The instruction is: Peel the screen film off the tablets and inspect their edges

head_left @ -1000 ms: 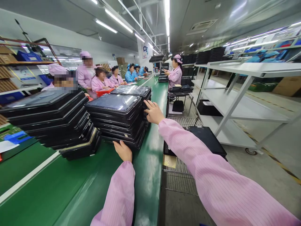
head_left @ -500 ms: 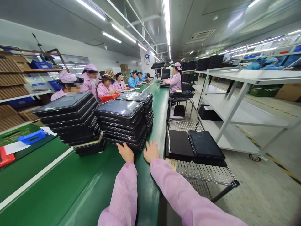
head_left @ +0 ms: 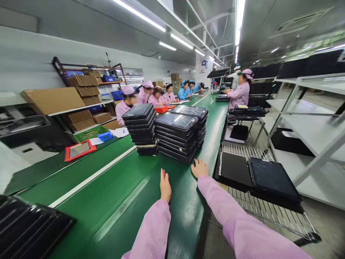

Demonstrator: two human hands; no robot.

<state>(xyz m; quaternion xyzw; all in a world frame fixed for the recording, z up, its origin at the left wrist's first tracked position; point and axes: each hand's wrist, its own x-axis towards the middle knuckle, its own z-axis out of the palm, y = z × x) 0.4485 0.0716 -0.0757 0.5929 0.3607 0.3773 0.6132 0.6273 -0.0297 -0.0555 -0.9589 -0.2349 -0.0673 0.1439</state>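
My left hand (head_left: pixel 165 185) is held over the green conveyor belt (head_left: pixel 129 194), fingers stretched out and nothing in it. Just right of it, my right hand (head_left: pixel 199 168) has its fingers apart, close to the near bottom corner of a stack of black trays (head_left: pixel 176 138); whether it touches them I cannot tell. The trays have clear film and dark flat panels on top. A second tray stack (head_left: pixel 138 126) stands to the left, with a pale layer near its bottom. Another stack (head_left: pixel 201 113) stands behind on the right.
A wire rack (head_left: pixel 266 205) on the right holds black panels (head_left: pixel 272 176). White shelving (head_left: pixel 315 133) stands beyond. More black trays (head_left: pixel 32 223) are at the lower left. A red-framed panel (head_left: pixel 80 149) lies on the far side of the belt. Co-workers in pink (head_left: pixel 239 91) and blue sit or stand along it.
The view has swung left, bringing in the lower-left trays. My left hand has come away from the stack's base, and a gap shows between them. My right hand stays near the stack.
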